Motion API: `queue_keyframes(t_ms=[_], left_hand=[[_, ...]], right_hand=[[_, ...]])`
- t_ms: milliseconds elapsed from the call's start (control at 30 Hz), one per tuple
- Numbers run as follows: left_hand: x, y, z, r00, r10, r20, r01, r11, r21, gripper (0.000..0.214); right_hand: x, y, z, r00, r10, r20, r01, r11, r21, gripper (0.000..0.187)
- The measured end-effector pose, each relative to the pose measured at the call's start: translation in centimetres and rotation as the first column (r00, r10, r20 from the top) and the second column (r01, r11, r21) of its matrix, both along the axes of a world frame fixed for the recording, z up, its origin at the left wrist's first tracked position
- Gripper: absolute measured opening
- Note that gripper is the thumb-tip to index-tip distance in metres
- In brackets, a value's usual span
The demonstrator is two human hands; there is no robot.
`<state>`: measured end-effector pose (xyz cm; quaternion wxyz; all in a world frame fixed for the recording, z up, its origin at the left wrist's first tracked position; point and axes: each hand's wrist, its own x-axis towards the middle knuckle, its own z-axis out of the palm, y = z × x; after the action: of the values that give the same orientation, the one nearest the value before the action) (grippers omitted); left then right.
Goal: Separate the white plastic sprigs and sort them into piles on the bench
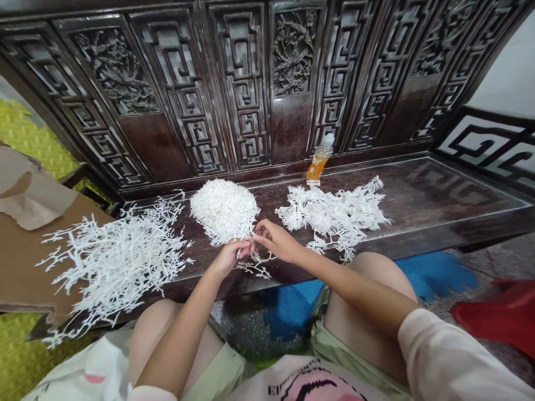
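My left hand (228,255) and my right hand (276,240) meet over the front of a dark wooden bench seat (426,203). Both pinch the same white branched plastic frame (256,265), whose twigs hang below the fingers. Just behind the hands lies a rounded heap of small white pieces (224,210). A pile of white branched frames (334,214) lies to the right of my right hand. A larger spread of white frames (115,259) lies to the left, partly on brown cardboard (25,262).
An orange drink bottle (320,160) stands against the carved bench back (251,83). My bare knees are below the bench edge. A blue mat (434,273) and a red object (497,317) lie on the floor at the right. Yellow matting (25,139) is at the left.
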<state>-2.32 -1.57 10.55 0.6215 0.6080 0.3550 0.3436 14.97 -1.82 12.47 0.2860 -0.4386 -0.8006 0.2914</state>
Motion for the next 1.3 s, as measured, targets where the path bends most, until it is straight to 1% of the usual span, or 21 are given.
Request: queue_keyframes(t_ms=[67,167,300,400,500,600,667,767,833,900,967,1033,1067,1133,1200,1267,1300], left_hand=[[-0.1,0.0,0.0,0.997,-0.045,0.061,0.048,0.998,-0.048,0.035],[-0.1,-0.1,0.0,0.993,-0.086,0.078,0.092,0.993,-0.08,0.035],[-0.1,-0.2,0.1,0.993,-0.111,0.031,0.114,0.99,-0.086,0.036],[0.0,-0.3,0.1,0.996,-0.089,0.005,0.089,0.993,-0.077,0.038],[0.0,-0.1,0.0,0.998,0.012,0.065,-0.008,0.997,-0.074,0.041],[-0.1,0.2,-0.1,0.982,0.137,0.129,-0.124,0.986,-0.108,0.045],[-0.3,0.4,-0.1,0.965,0.213,0.155,-0.192,0.972,-0.138,0.047],[-0.9,0.8,0.1,0.921,0.322,0.219,-0.286,0.941,-0.183,0.047],[-1.6,1.2,0.4,0.888,0.373,0.269,-0.329,0.924,-0.194,0.047],[-2.3,1.4,0.9,0.879,0.39,0.274,-0.36,0.92,-0.154,0.046],[-2.9,1.4,1.4,0.908,0.352,0.229,-0.335,0.936,-0.11,0.045],[-3.0,1.2,1.7,0.947,0.269,0.177,-0.253,0.961,-0.108,0.045],[-2.9,1.0,1.7,0.962,0.222,0.161,-0.203,0.971,-0.126,0.045],[-2.3,0.6,1.6,0.98,0.142,0.139,-0.117,0.978,-0.173,0.045],[-1.6,0.3,1.2,0.988,0.093,0.125,-0.064,0.974,-0.217,0.045],[-1.0,0.2,0.7,0.99,0.067,0.127,-0.034,0.969,-0.246,0.045],[-0.9,0.2,0.5,0.989,0.062,0.132,-0.026,0.967,-0.254,0.045]], right_hand=[[-0.1,0.2,-0.2,0.996,0.018,-0.086,-0.027,0.994,-0.106,0.029],[-0.1,0.4,-0.3,0.986,0.072,-0.148,-0.1,0.977,-0.188,0.029],[0.1,0.5,-0.1,0.983,0.095,-0.157,-0.126,0.972,-0.199,0.024],[0.2,0.3,0.2,0.985,0.109,-0.133,-0.133,0.972,-0.196,0.021],[0.2,0.3,0.6,0.988,0.104,-0.118,-0.127,0.97,-0.207,0.022],[0.2,0.3,0.7,0.989,0.087,-0.116,-0.112,0.965,-0.237,0.024],[0.2,0.5,0.7,0.979,0.124,-0.16,-0.166,0.946,-0.279,0.026],[0.4,0.8,0.7,0.95,0.203,-0.236,-0.275,0.903,-0.331,0.029],[0.5,1.0,0.5,0.94,0.219,-0.262,-0.302,0.889,-0.343,0.028],[0.6,1.1,0.3,0.941,0.207,-0.269,-0.295,0.891,-0.345,0.027],[0.6,1.1,-0.1,0.954,0.163,-0.251,-0.246,0.906,-0.345,0.026],[0.5,1.0,-0.3,0.974,0.079,-0.212,-0.144,0.94,-0.31,0.022],[0.4,0.8,-0.4,0.981,0.033,-0.191,-0.084,0.959,-0.269,0.021],[0.1,0.5,-0.4,0.985,-0.033,-0.167,0.008,0.989,-0.148,0.028],[-0.2,0.3,-0.3,0.986,-0.016,-0.166,0.009,0.999,-0.043,0.035],[-0.4,0.3,-0.3,0.983,0.049,-0.175,-0.05,0.999,-0.002,0.028],[-0.5,0.3,-0.4,0.981,0.079,-0.18,-0.082,0.997,-0.007,0.025]])
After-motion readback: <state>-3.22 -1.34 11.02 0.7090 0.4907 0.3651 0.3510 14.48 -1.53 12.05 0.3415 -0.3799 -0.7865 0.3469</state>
